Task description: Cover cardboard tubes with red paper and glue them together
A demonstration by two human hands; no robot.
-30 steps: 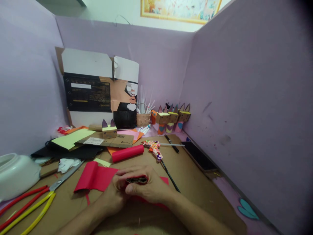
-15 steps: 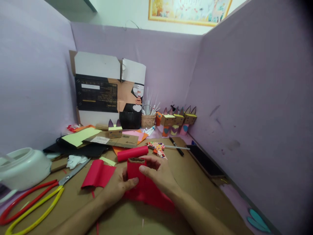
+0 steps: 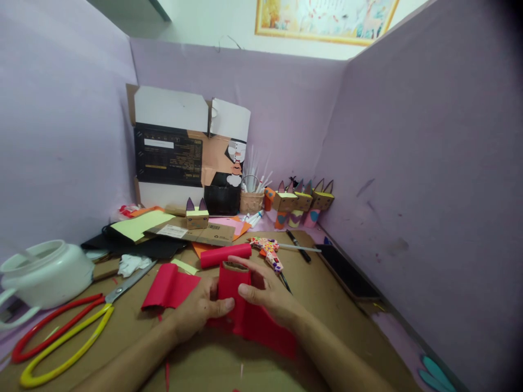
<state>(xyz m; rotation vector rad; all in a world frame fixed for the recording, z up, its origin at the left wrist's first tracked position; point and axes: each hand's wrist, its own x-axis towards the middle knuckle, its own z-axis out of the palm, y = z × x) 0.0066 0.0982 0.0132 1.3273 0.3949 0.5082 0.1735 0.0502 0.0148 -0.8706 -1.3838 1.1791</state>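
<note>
Upright between my hands stands a cardboard tube [image 3: 231, 288] with red paper wrapped round it; its brown rim shows at the top. My left hand [image 3: 198, 307] grips its left side, thumb across the front. Around the right side and back curls my right hand [image 3: 272, 294], thumb at the front edge. A loose flap of red paper [image 3: 275, 335] spreads from the tube's base under my right hand. Just behind lies a red roll [image 3: 225, 255]. Left of my left hand is a partly curled red paper piece [image 3: 169, 288].
Large scissors [image 3: 65, 326] and a white pot [image 3: 49, 275] are at the left. Beyond my right hand lie a patterned glue gun [image 3: 265, 247], a black pen [image 3: 298, 246] and a dark flat device [image 3: 345, 271]. Cardboard animal figures [image 3: 302, 202] stand at the back.
The view has shifted slightly, so everything sits a bit further right. Both hands keep hold of the red-wrapped tube with little change in grip.
</note>
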